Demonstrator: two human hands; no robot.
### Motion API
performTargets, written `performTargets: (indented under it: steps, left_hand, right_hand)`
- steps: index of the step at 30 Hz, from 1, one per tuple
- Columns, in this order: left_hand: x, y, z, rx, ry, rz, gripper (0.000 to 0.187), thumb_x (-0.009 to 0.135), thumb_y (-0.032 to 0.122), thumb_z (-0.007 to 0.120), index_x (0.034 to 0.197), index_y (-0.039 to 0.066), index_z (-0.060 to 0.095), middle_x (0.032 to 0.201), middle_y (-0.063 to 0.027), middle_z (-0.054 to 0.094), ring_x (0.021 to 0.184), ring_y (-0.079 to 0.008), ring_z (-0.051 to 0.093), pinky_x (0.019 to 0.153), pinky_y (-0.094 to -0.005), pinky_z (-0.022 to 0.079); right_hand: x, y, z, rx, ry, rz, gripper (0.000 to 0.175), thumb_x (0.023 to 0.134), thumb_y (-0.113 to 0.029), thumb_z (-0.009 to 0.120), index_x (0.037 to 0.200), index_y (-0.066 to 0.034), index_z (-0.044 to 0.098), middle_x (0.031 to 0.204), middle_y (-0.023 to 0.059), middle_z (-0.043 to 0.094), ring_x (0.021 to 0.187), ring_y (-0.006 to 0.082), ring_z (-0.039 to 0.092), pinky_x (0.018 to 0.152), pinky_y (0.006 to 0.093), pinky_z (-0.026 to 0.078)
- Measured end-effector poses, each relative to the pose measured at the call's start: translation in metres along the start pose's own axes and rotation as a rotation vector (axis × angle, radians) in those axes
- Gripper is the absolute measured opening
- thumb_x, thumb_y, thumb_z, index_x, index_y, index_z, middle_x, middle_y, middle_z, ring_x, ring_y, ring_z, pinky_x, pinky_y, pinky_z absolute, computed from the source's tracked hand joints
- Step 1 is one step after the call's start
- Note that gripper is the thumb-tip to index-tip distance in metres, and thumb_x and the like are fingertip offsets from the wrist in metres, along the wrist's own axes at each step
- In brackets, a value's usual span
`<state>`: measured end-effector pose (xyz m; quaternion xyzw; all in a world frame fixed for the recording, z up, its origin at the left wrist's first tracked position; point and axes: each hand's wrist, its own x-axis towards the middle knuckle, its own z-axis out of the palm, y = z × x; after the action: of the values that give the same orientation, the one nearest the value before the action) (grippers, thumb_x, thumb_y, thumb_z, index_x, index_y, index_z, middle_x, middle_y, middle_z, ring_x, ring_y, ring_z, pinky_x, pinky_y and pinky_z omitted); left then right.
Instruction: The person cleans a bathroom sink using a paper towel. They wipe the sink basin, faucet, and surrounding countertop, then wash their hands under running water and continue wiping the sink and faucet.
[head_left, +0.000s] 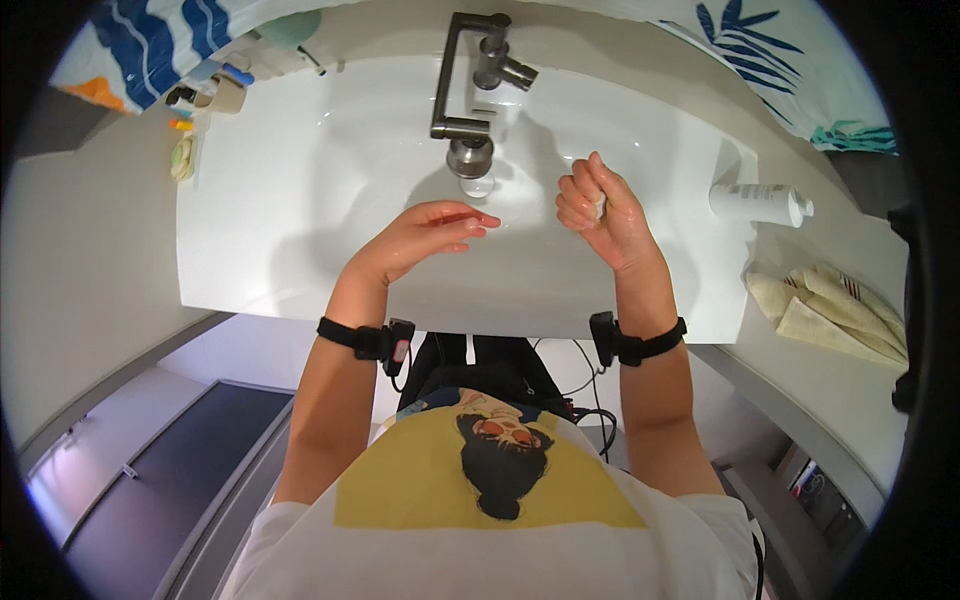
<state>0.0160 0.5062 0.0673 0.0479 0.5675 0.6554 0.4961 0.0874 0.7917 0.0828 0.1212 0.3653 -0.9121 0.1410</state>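
Observation:
My left hand (424, 236) is over the front of a white washbasin (525, 292), its fingers apart and pointing right, with nothing in it. To its right, my right hand (604, 206) is curled round a small white object (600, 205), perhaps a piece of soap; most of it is hidden by the fingers. Both hands look wet. Between and beyond them stands a dark metal faucet (448, 82) with a jointed spout, its round head (470, 157) above the drain (478, 185). No water stream can be made out.
A white bottle (757, 202) lies on the basin's right rim, with a beige towel (832, 311) on the counter nearby. At the left are a green-and-white soap bar (182, 158) and a beige cup (225, 96) among small items. Patterned curtains hang at both far corners.

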Motion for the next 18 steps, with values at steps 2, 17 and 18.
performTargets:
  steps: [2,17,18]
  left_hand:
    - [0.007,0.001,0.001,0.181,0.023,-0.141,0.034,0.095,0.033,0.071,0.11,0.002,0.072,0.108,-0.0063,0.073,0.1,-0.018,0.068,0.089,-0.031,0.053]
    - [0.05,-0.034,0.033,0.075,0.22,-0.132,0.029,0.097,0.018,0.068,0.121,0.002,0.064,0.105,-0.0056,0.069,0.09,-0.0132,0.069,0.079,-0.0272,0.058]
    - [0.05,-0.033,0.031,0.086,0.255,-0.154,0.028,0.098,0.019,0.068,0.12,0.002,0.064,0.105,-0.0052,0.068,0.091,-0.0126,0.069,0.08,-0.0267,0.057]
  right_hand:
    - [0.011,0.007,-0.017,0.312,-0.118,0.108,0.048,0.11,-0.039,0.04,0.069,-0.0158,0.043,0.06,-0.0019,0.039,0.055,0.014,0.037,0.054,0.0278,0.033]
    - [0.003,0.106,-0.011,-0.616,0.321,-0.154,0.038,0.094,-0.013,0.066,0.13,-0.0014,0.063,0.112,0.0088,0.068,0.099,0.0179,0.064,0.089,0.0312,0.051]
    - [-0.002,0.101,-0.01,-0.564,0.331,-0.118,0.036,0.095,-0.015,0.067,0.128,-0.0018,0.064,0.109,0.0067,0.068,0.098,0.0153,0.063,0.088,0.0303,0.051]
